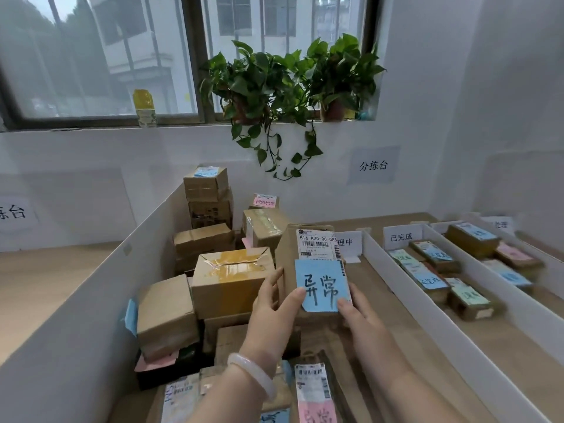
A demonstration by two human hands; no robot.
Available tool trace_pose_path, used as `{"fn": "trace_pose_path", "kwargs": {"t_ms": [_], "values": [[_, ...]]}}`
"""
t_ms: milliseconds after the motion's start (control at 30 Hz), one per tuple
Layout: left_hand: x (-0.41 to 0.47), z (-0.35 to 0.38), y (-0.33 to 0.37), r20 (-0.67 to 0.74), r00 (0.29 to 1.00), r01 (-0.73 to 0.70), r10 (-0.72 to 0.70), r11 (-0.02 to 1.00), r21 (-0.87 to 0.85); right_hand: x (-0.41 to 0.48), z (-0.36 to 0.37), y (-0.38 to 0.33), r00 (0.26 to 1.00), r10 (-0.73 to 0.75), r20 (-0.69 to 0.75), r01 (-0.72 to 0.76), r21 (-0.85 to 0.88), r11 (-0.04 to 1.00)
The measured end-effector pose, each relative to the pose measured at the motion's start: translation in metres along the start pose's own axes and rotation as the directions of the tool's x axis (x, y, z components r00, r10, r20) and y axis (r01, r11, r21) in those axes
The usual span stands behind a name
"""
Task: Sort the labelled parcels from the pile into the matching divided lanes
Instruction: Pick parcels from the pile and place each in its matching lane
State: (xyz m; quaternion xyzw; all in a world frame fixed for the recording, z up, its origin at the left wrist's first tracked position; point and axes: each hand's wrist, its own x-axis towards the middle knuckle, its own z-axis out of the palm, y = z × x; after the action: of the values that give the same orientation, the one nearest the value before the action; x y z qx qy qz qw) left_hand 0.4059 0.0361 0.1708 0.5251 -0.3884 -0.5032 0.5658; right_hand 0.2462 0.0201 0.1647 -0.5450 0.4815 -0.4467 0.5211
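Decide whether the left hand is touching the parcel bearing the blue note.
Touching. In the head view the left hand lays its thumb on the blue note and its fingers against the side of the parcel.

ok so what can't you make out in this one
Head view:
- Lane sign behind the held parcel: its first character is hidden by the parcel.
- Farthest right lane sign: blurred, unreadable.
- Held parcel's lower edge: covered by the left hand and right hand.
- Pink-noted parcel at the bottom: cut off by the frame edge.
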Motion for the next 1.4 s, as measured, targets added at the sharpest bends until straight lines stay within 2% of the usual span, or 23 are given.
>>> {"fn": "trace_pose_path", "kwargs": {"t_ms": [100, 300, 400, 500, 600, 700, 800, 933, 1167, 1400], "values": [[0.006, 0.028, -0.017, 0.099, 0.994, 0.04, -0.041, 0.999, 0.011, -0.007, -0.028, 0.008, 0.995, 0.019, -0.1, -0.019, -0.007, 1.0], [0.003, 0.106, -0.044, 0.203, 0.975, 0.075, -0.088, 0.995, 0.071, -0.033, -0.102, 0.02, 0.966, 0.04, -0.256, -0.048, -0.025, 0.999], [-0.008, 0.154, -0.058, 0.287, 0.956, 0.036, -0.054, 0.997, 0.068, -0.051, -0.146, 0.025, 0.944, 0.036, -0.327, -0.045, -0.021, 0.999], [-0.025, 0.205, -0.068, 0.343, 0.936, 0.021, -0.071, 0.989, 0.147, -0.067, -0.196, 0.029, 0.924, 0.044, -0.38, -0.062, -0.035, 0.997], [-0.036, 0.263, -0.082, 0.348, 0.93, 0.049, -0.119, 0.978, 0.203, -0.082, -0.252, 0.035, 0.916, 0.068, -0.396, -0.09, -0.039, 0.995], [-0.053, 0.327, -0.093, 0.365, 0.92, 0.088, -0.141, 0.984, 0.158, -0.095, -0.315, 0.041, 0.905, 0.095, -0.415, -0.126, -0.049, 0.991], [-0.069, 0.392, -0.108, 0.447, 0.883, 0.112, -0.146, 0.988, 0.102, -0.11, -0.379, 0.045, 0.902, 0.071, -0.425, -0.121, -0.094, 0.988], [-0.081, 0.468, -0.127, 0.442, 0.885, 0.114, -0.146, 0.988, 0.1, -0.126, -0.453, 0.053, 0.893, 0.052, -0.446, -0.123, -0.131, 0.984], [-0.078, 0.549, -0.141, 0.438, 0.878, 0.172, -0.19, 0.982, 0.082, -0.116, -0.536, 0.064, 0.877, 0.068, -0.475, -0.163, -0.162, 0.973], [-0.015, 0.609, -0.17, 0.415, 0.87, 0.274, -0.269, 0.961, 0.048, -0.06, -0.593, 0.081, 0.892, 0.104, -0.44, -0.188, -0.153, 0.97]]}}
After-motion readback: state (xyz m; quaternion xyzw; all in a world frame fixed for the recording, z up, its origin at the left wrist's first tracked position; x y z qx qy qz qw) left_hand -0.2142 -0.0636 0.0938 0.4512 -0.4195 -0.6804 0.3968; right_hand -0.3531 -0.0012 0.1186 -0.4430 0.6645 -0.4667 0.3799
